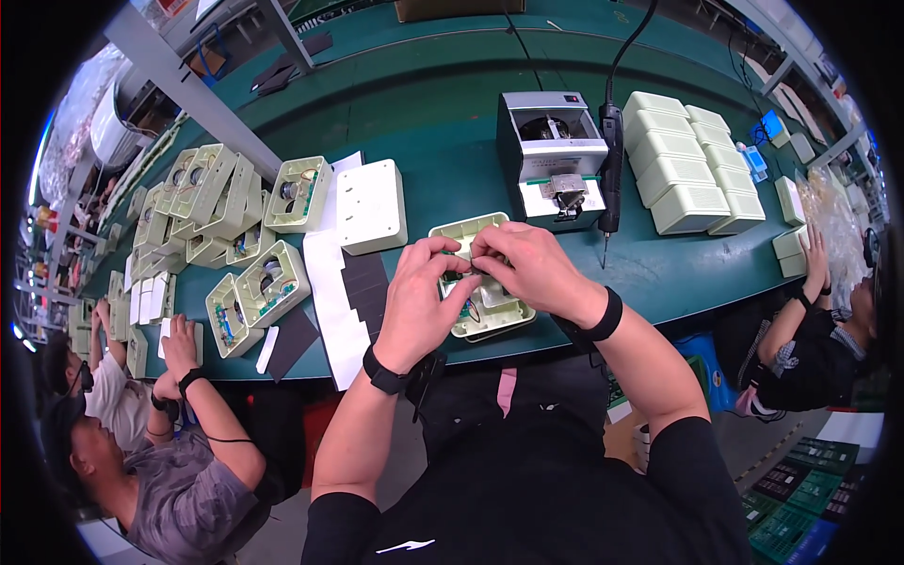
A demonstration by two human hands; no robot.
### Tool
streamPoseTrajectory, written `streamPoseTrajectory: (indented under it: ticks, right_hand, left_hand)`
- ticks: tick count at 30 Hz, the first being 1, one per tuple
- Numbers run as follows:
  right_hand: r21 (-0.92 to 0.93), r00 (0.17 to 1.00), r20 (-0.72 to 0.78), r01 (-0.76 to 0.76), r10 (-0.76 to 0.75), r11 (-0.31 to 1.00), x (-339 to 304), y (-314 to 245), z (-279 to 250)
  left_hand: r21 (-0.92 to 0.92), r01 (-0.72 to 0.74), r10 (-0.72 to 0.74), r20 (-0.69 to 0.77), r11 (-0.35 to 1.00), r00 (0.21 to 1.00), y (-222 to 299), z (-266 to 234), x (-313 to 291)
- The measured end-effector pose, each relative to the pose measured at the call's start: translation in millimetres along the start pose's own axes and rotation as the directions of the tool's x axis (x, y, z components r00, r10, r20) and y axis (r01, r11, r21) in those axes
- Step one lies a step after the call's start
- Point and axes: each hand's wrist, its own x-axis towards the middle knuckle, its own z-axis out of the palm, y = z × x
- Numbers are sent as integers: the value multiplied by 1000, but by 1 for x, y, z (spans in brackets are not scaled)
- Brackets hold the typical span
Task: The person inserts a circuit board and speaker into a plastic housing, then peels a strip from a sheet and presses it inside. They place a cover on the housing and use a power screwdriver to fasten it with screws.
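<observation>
A pale cream plastic housing point(499, 320) lies open side up on the green bench in front of me, with parts inside. My left hand point(419, 287) is over its left side, thumb and fingers curled in a pinch. From the right, my right hand point(537, 268) reaches over the same housing, its thumb and forefinger pressed together near the left fingertips. Whatever small part the fingers hold is too hidden to name. Both hands cover much of the housing's inside.
Beyond the hands stand a screw feeder point(551, 155) and a hanging electric screwdriver point(610, 169). Closed cream housings point(673, 160) are stacked at right. Open housings point(212, 202) with circuit boards pile up at left, beside a cream cover point(370, 205). Co-workers sit on both sides.
</observation>
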Motion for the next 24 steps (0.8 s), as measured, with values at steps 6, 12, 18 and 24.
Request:
streamPoseTrajectory:
  ticks: [6,12,18,24]
  right_hand:
    - [-72,978,-181,91,-103,993,-5,-17,-2]
    - [-342,943,-162,223,-291,913,-8,-13,0]
    - [-236,975,-136,139,-174,962,-8,-5,6]
    - [-172,990,-57,114,-126,978,-5,-1,3]
  left_hand:
    - [9,58,-58,-16,998,998,-1,2,0]
    - [3,32,-31,-13,999,999,-2,3,0]
    - [30,4,-2,-78,1000,997,-1,7,0]
    - [44,10,-5,-113,999,994,3,2,3]
